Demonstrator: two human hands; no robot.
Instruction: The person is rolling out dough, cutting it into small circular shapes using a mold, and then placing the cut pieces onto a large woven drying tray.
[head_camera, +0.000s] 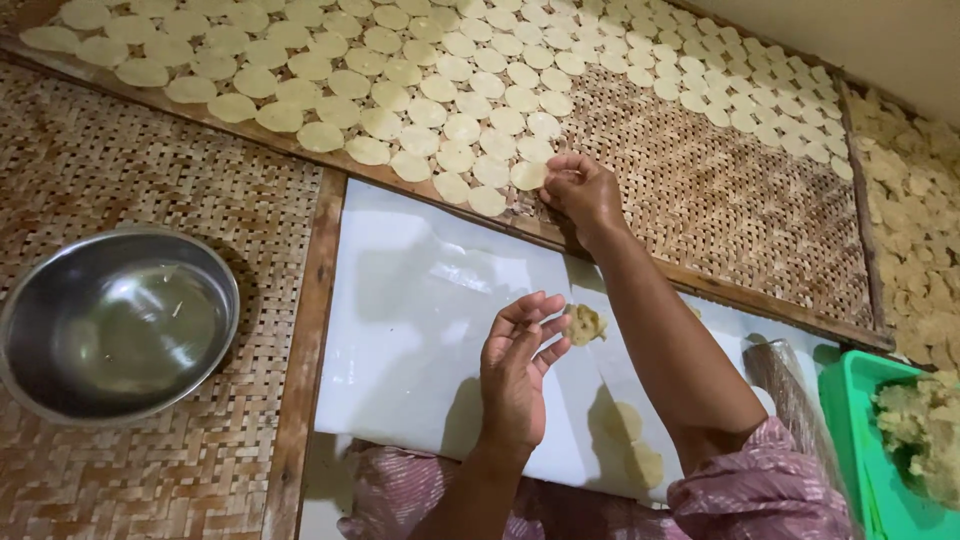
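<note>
My right hand (583, 190) reaches out to the woven bamboo tray (720, 200), its fingertips pinched on a thin pale dough disc (528, 176) at the edge of the rows laid there. My left hand (517, 365) hovers over the white plastic sheet (420, 300), fingers holding a small lump of yellowish dough (585, 323). Two flattened discs (636, 445) lie on the sheet near my right forearm.
A metal bowl (115, 322) rests on a woven mat at the left. A green tub (865, 440) with a heap of dough (925, 430) stands at the lower right. Another tray of dried pieces (915, 230) lies at the far right. A plastic-wrapped roller (790, 395) lies beside the tub.
</note>
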